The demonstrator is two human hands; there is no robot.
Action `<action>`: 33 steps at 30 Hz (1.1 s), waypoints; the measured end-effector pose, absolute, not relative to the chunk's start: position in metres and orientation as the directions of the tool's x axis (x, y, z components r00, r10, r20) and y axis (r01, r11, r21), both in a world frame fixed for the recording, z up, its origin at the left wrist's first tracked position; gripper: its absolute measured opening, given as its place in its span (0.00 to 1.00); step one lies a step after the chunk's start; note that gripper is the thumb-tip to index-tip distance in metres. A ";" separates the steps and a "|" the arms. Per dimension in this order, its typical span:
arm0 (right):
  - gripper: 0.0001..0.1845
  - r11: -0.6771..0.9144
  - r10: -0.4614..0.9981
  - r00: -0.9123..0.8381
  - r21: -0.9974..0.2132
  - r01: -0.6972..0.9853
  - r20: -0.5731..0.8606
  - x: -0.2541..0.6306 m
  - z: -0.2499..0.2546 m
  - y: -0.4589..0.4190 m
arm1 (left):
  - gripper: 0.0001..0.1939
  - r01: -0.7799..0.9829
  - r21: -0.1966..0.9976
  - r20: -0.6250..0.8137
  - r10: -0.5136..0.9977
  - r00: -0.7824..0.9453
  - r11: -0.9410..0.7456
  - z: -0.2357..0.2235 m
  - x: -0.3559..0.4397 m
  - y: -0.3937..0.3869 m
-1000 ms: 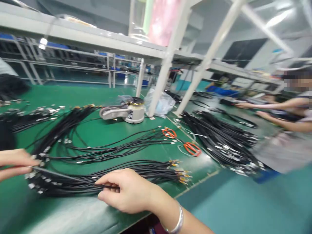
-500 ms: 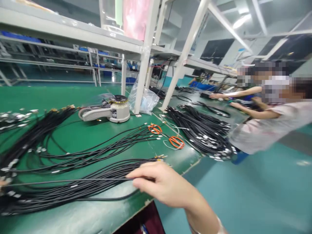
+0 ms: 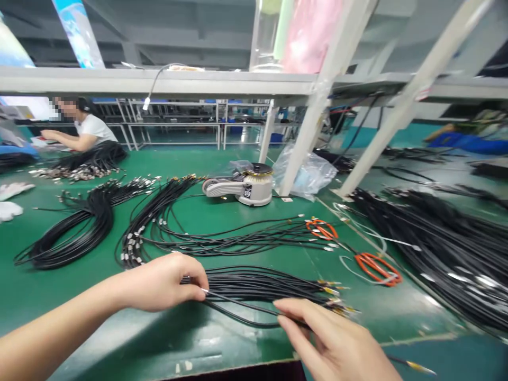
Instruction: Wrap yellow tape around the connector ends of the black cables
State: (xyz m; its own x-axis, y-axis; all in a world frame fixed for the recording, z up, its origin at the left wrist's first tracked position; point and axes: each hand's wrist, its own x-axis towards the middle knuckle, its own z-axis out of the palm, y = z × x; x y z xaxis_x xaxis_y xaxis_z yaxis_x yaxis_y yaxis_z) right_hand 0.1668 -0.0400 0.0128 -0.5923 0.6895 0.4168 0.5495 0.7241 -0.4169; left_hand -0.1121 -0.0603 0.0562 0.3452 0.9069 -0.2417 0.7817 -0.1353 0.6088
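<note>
My left hand (image 3: 164, 283) pinches a black cable (image 3: 244, 304) between thumb and fingertips, near a small white tag on it. To the right, my right hand (image 3: 337, 338) has thumb and forefinger closed on black cable too. A cable end with a yellowish tip (image 3: 420, 366) sticks out past my right hand, over the table edge. Just behind my hands lies a bundle of black cables (image 3: 257, 280), its connector ends pointing right. A looser group of black cables (image 3: 238, 238) rests farther back, curving into a tagged bundle on the left.
A round grey tape dispenser (image 3: 254, 190) stands behind the cables. Orange coiled cables (image 3: 377, 269) lie at right, near a large black cable pile (image 3: 448, 238). White shelf posts (image 3: 305, 137) rise at the back. A person (image 3: 93, 129) sits far left, and white gloves (image 3: 11, 198) lie nearby.
The view has swung left, bringing my left hand fully into sight on the cable. My right hand now pinches lower and nearer the table edge. The people at right have left the view.
</note>
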 end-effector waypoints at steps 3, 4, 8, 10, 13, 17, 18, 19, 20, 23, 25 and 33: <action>0.08 0.640 0.764 -0.563 -0.485 0.596 0.315 0.150 0.021 -0.050 | 0.08 0.730 0.672 -0.253 0.887 0.386 -0.126 0.057 -0.068 -0.053; 0.08 0.626 0.772 -0.568 -0.498 0.600 0.285 0.147 0.024 -0.052 | 0.08 0.713 0.692 -0.252 0.889 0.382 -0.110 0.056 -0.055 -0.051; 0.11 0.581 0.804 -0.542 -0.513 0.631 0.244 0.167 0.036 -0.050 | 0.09 0.577 0.816 -0.291 0.893 0.344 0.043 0.049 -0.026 -0.042; 0.11 0.511 0.856 -0.451 -0.543 0.667 0.252 0.197 0.037 -0.047 | 0.10 0.477 0.870 -0.318 0.880 0.353 0.123 0.042 -0.026 -0.038; 0.09 0.347 0.936 -0.283 -0.687 0.638 0.210 0.247 0.029 -0.043 | 0.12 0.393 0.903 -0.325 0.876 0.356 0.176 0.033 -0.034 -0.033; 0.10 0.093 0.994 -0.095 -0.916 0.391 0.060 0.281 0.013 -0.044 | 0.13 0.429 0.888 -0.340 0.866 0.367 0.166 0.028 -0.036 -0.029; 0.10 0.062 0.997 -0.072 -0.943 0.328 0.041 0.282 0.010 -0.046 | 0.13 0.454 0.877 -0.345 0.862 0.372 0.155 0.028 -0.034 -0.029; 0.10 0.050 0.997 -0.062 -0.958 0.281 0.034 0.280 0.009 -0.048 | 0.13 0.481 0.865 -0.352 0.856 0.378 0.143 0.028 -0.030 -0.028; 0.09 0.046 0.997 -0.068 -0.967 0.250 0.029 0.275 0.008 -0.050 | 0.12 0.507 0.852 -0.362 0.848 0.387 0.132 0.029 -0.025 -0.028; 0.10 -0.008 0.993 -0.112 -0.989 0.150 -0.025 0.254 0.007 -0.055 | 0.11 0.587 0.806 -0.375 0.829 0.416 0.071 0.034 -0.002 -0.030; 0.10 -0.076 0.988 -0.131 -0.995 0.069 -0.085 0.239 0.007 -0.057 | 0.10 0.617 0.787 -0.368 0.823 0.434 0.026 0.036 0.018 -0.032; 0.06 -0.085 0.987 -0.132 -0.996 0.030 -0.088 0.236 0.001 -0.059 | 0.10 0.435 0.896 -0.306 0.837 0.453 0.092 0.030 0.054 -0.035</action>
State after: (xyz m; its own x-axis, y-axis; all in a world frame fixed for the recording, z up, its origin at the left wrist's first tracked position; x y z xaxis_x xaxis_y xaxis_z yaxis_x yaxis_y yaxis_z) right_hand 0.2356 -0.0595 0.0007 -0.1316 0.9874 -0.0882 0.0296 -0.0850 -0.9959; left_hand 0.0538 -0.0351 0.0296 0.4532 0.8371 -0.3063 0.4346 0.0925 0.8959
